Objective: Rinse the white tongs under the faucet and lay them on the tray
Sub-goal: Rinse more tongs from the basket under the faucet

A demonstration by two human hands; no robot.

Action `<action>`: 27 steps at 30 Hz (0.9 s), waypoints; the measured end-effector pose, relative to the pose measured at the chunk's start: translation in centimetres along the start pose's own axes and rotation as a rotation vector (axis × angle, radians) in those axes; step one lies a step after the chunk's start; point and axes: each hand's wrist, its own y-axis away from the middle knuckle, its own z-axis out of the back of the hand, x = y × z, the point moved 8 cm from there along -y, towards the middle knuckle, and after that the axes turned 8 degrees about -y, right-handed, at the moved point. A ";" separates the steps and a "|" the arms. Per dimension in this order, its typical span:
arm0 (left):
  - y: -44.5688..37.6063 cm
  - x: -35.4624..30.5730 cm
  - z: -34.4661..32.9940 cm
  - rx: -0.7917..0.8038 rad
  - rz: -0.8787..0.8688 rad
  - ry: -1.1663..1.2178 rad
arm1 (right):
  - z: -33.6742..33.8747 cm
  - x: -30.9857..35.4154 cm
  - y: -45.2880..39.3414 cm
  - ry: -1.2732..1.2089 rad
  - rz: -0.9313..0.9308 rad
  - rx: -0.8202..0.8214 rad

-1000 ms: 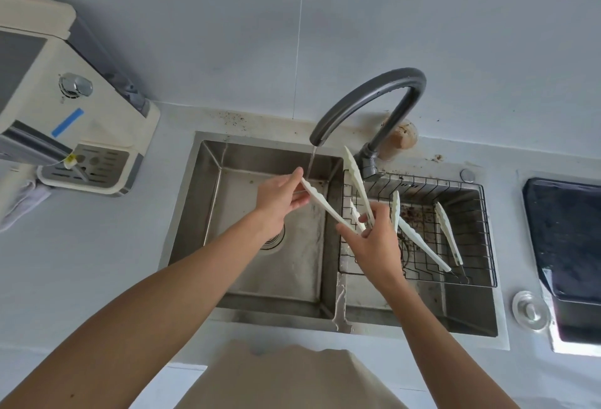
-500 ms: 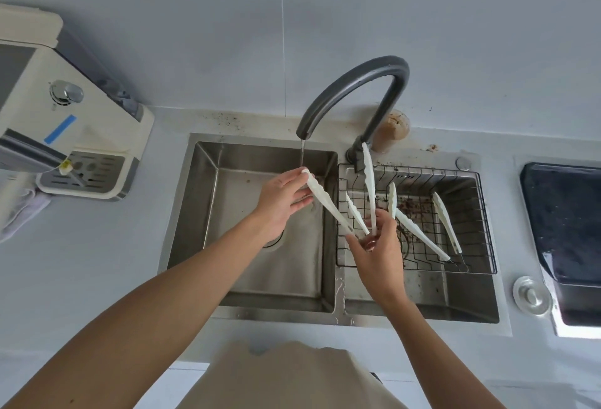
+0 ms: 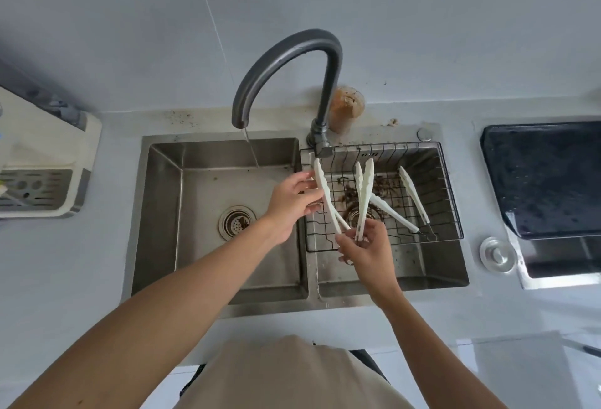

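A person's two hands hold white tongs (image 3: pixel 344 200) over a double sink (image 3: pixel 162 213) set into a pale desk. The right hand (image 3: pixel 366 250) pinches the hinge end of the tongs above the wire tray (image 3: pixel 450 200) in the right basin, one arm of the tongs pointing up toward the back edge. The left hand (image 3: pixel 292 203), fingers loosely spread, touches the other arm, which leans over the divider between the basins. A thin stream of water falls from the dark faucet (image 3: pixel 286 60) into the left basin, just left of the tongs and not touching them. A second pair of white tongs (image 3: pixel 411 197) lies in the tray among brown residue. A black cooktop (image 3: pixel 546 177) sits toward the desk's right edge.
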 end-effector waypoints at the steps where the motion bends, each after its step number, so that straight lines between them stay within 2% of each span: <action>1: -0.1 0.1 -0.4 -0.005 0.003 0.004 | 0.4 0.1 -0.1 -0.002 -0.002 0.002; 6: 0.0 -0.2 0.5 -0.072 0.035 0.075 | 0.4 0.9 -1.1 0.059 0.021 0.060; 13: 1.5 -0.4 7.5 -0.285 0.035 0.190 | -5.5 2.6 -1.6 0.179 0.081 0.186; 17: 2.1 -1.8 10.6 -0.295 -0.020 0.197 | -7.7 2.9 -1.2 0.102 0.088 0.128; 20: 2.0 -1.8 11.0 -0.277 -0.027 0.104 | -8.5 2.5 -0.6 0.047 0.079 0.075; 24: 1.7 0.8 10.5 -0.275 0.097 0.028 | -8.4 2.2 1.1 -0.037 0.085 -0.039; 27: 1.9 1.9 9.9 -0.199 0.134 0.098 | -9.3 2.6 2.9 -0.023 0.125 -0.041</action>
